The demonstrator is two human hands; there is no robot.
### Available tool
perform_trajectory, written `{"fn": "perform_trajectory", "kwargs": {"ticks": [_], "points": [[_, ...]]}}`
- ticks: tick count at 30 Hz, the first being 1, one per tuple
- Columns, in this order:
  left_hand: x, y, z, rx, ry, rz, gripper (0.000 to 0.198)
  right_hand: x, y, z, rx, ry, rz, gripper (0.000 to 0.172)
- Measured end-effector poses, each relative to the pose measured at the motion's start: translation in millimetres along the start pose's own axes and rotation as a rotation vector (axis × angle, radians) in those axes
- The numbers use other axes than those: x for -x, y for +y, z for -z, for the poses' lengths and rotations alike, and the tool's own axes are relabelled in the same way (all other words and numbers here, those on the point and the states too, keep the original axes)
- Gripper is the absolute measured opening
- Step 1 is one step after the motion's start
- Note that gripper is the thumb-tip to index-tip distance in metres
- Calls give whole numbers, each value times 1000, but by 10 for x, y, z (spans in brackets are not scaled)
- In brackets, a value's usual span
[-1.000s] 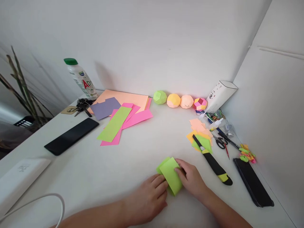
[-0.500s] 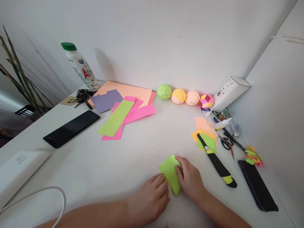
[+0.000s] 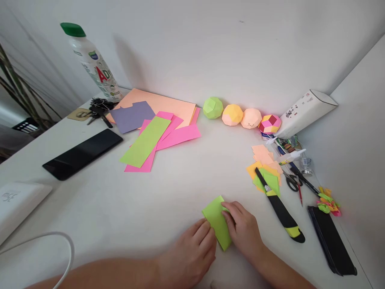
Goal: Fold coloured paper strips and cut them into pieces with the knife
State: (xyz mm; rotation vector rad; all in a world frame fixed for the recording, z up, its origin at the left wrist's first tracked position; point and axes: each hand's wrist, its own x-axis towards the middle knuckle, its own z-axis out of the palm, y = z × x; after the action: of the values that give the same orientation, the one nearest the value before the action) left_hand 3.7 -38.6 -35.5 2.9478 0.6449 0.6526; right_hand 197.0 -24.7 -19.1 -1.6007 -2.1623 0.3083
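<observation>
A folded green paper (image 3: 217, 220) lies on the white table at the lower middle, tilted, between my two hands. My left hand (image 3: 192, 253) is curled, with its fingertips pressed on the paper's left edge. From the right, my right hand (image 3: 244, 226) has its thumb and index finger on the paper's upper right part, the other fingers bent. Beyond my right hand, a black and yellow knife (image 3: 281, 212) rests with its blade on small green paper pieces (image 3: 272, 180).
Pink strips (image 3: 180, 137), a green strip (image 3: 147, 142) and a purple sheet (image 3: 132, 116) lie back left, near a phone (image 3: 82, 154) and bottle (image 3: 96, 64). Paper balls (image 3: 213, 108) line the wall. Scissors (image 3: 291, 182) and a black case (image 3: 331, 241) are right.
The view has shifted and tilted slightly, so the background things appear moved. Both hands stay on the green paper, with hardly any change in their grip.
</observation>
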Motion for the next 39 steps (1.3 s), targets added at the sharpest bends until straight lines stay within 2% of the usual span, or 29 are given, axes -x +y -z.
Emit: {"fn": "perform_trajectory", "kwargs": {"ticks": [6, 11, 18, 25, 39], "points": [[11, 13, -5, -40, 13, 80, 28, 1, 1, -2, 21, -28, 25, 28], [-13, -3, 39, -51, -55, 91, 34, -16, -5, 24, 23, -29, 49, 29], [-43, -28, 91, -63, -64, 94, 38, -24, 14, 23, 30, -11, 57, 29], [-36, -27, 123, -121, -88, 36, 35, -37, 14, 37, 41, -16, 92, 28], [-53, -47, 126, -86, -121, 54, 38, -48, -2, 49, 92, -40, 100, 31]]}}
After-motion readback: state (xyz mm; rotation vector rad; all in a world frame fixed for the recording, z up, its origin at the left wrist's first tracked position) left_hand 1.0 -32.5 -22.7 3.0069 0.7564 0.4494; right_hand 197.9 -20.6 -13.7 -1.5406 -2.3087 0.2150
